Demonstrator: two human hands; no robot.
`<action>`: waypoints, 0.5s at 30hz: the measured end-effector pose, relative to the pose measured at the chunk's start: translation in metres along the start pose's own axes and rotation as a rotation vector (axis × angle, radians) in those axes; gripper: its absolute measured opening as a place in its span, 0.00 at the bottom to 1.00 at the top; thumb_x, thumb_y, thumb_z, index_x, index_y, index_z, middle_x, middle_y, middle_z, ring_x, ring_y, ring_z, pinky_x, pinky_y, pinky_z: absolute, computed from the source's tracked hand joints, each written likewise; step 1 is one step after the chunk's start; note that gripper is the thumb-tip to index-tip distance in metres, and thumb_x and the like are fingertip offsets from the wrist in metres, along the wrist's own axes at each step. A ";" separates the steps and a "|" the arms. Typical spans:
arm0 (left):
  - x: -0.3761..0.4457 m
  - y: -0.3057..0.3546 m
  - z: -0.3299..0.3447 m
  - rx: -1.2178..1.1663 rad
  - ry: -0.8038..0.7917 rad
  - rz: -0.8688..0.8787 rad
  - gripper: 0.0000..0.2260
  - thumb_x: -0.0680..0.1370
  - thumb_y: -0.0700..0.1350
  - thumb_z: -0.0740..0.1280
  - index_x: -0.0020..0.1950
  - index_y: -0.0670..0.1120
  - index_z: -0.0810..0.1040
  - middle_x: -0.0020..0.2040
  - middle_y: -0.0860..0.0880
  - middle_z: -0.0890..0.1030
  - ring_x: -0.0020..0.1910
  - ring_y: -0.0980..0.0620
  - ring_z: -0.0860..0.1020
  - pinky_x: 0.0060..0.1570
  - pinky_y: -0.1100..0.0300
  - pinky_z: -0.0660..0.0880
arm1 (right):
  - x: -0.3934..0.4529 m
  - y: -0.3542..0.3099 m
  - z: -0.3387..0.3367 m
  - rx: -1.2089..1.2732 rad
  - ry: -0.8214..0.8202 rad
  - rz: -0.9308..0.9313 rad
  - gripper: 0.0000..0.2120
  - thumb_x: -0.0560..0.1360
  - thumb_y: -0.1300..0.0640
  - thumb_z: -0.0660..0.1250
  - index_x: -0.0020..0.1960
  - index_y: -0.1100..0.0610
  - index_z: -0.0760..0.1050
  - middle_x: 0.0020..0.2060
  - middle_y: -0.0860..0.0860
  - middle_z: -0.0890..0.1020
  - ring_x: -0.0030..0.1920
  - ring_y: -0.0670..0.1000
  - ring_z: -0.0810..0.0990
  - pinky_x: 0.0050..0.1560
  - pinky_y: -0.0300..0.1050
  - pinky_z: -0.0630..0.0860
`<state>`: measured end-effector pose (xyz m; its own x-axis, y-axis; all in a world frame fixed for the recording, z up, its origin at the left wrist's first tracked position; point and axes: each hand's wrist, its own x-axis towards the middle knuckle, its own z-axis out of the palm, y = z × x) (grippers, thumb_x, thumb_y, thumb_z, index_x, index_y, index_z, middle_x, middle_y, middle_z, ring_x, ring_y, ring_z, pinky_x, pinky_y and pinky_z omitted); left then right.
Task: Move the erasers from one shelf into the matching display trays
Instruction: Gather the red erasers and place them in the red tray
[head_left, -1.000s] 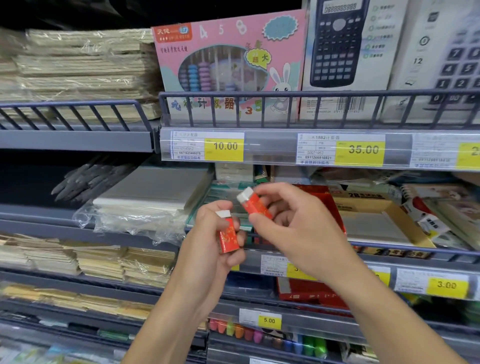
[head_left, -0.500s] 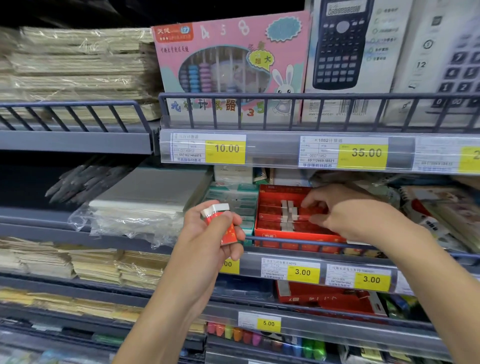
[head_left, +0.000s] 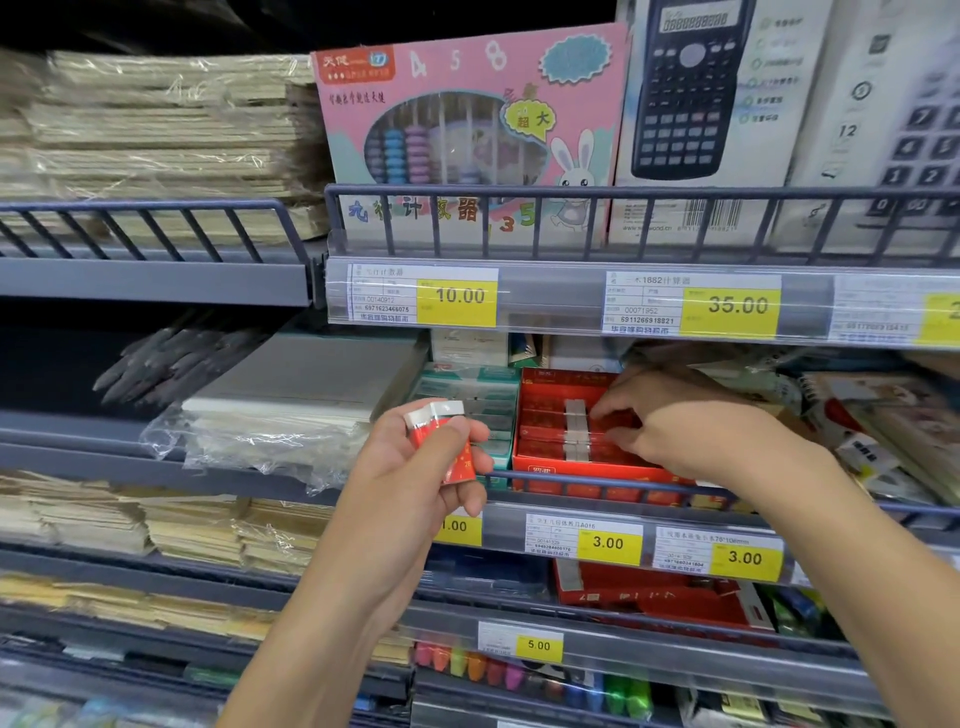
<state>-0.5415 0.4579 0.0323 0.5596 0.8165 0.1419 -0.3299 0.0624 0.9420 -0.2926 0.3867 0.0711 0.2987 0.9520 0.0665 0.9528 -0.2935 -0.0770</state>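
My left hand grips a red-sleeved eraser with a white end, held in front of the middle shelf. It may be two stacked; I cannot tell. My right hand reaches into the red display tray on that shelf. Its thumb and forefinger pinch a red eraser lying among the rows of red erasers there. Left of it stands a green display tray with green-sleeved erasers.
A grey rail runs along the shelf front below the trays. Wrapped paper packs lie to the left, assorted stationery packs to the right. An abacus box and calculator boxes stand on the shelf above.
My right hand carried its red eraser from in front of the shelf into the red tray and has moved a little deeper. My left hand stayed in place with its eraser.
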 end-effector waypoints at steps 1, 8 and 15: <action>0.000 0.000 0.001 0.004 -0.009 0.002 0.11 0.82 0.44 0.68 0.60 0.39 0.78 0.41 0.45 0.84 0.32 0.52 0.77 0.33 0.62 0.76 | -0.001 0.000 0.000 -0.004 0.000 -0.002 0.15 0.78 0.48 0.68 0.64 0.42 0.78 0.64 0.50 0.76 0.61 0.54 0.77 0.63 0.51 0.74; -0.001 0.002 0.008 0.044 -0.089 -0.006 0.20 0.75 0.52 0.71 0.60 0.39 0.79 0.49 0.41 0.87 0.33 0.54 0.79 0.30 0.62 0.76 | -0.015 -0.003 -0.008 -0.078 0.137 -0.001 0.18 0.80 0.42 0.62 0.68 0.44 0.73 0.65 0.48 0.76 0.65 0.53 0.73 0.64 0.47 0.71; -0.004 0.002 0.012 0.084 -0.164 -0.023 0.20 0.76 0.57 0.72 0.55 0.40 0.82 0.46 0.41 0.86 0.28 0.55 0.76 0.21 0.65 0.68 | -0.043 -0.042 -0.017 0.788 0.211 -0.377 0.15 0.78 0.53 0.70 0.63 0.43 0.80 0.53 0.40 0.84 0.50 0.45 0.83 0.50 0.46 0.81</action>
<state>-0.5353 0.4479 0.0372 0.6847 0.7107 0.1614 -0.2549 0.0261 0.9666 -0.3447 0.3565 0.0886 0.0508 0.9148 0.4006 0.6994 0.2538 -0.6681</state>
